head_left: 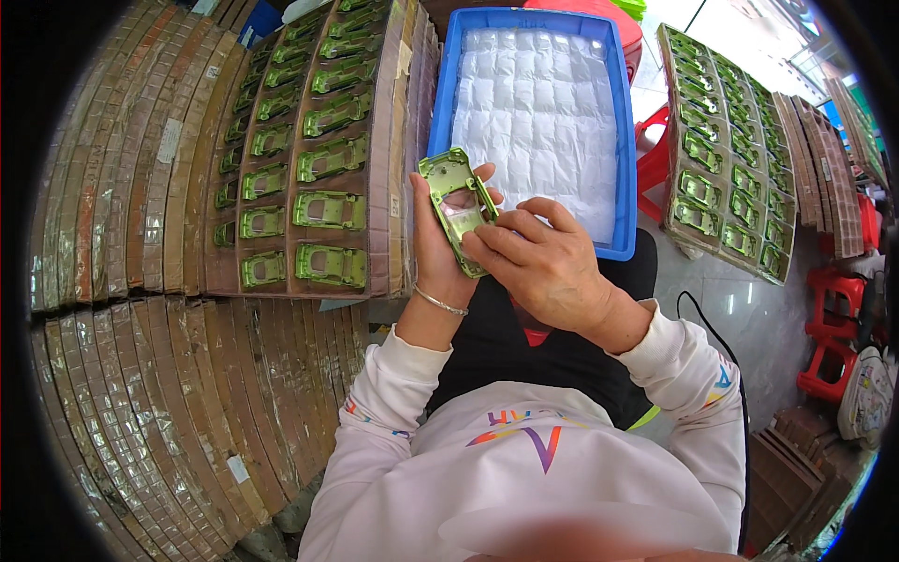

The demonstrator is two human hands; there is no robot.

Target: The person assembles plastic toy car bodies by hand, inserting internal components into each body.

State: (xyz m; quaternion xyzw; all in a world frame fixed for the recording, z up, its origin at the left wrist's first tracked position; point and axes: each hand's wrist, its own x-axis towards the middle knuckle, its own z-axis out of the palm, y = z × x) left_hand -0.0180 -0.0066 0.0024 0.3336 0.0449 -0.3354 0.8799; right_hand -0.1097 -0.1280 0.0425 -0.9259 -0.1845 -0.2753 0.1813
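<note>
1. Left grip (436, 239) clamped on the green car shell (451, 176), before the blue tray's (442, 108) near-left corner.
2. Right grip (554, 270) at the shell's right edge; whether clamped, cannot tell.
3. Shell rack (378, 248) crowds tray's left edge; grey floor (744, 323) opens rightward.

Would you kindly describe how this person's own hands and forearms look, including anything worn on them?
The left hand and right hand are gloveless, the left one wearing a thin, shiny bangle at the wrist. The left sleeve and right sleeve are white with multicoloured print.

left hand (434, 245) cupped and upturned, right hand (554, 268) knuckles-up just beside it
</note>
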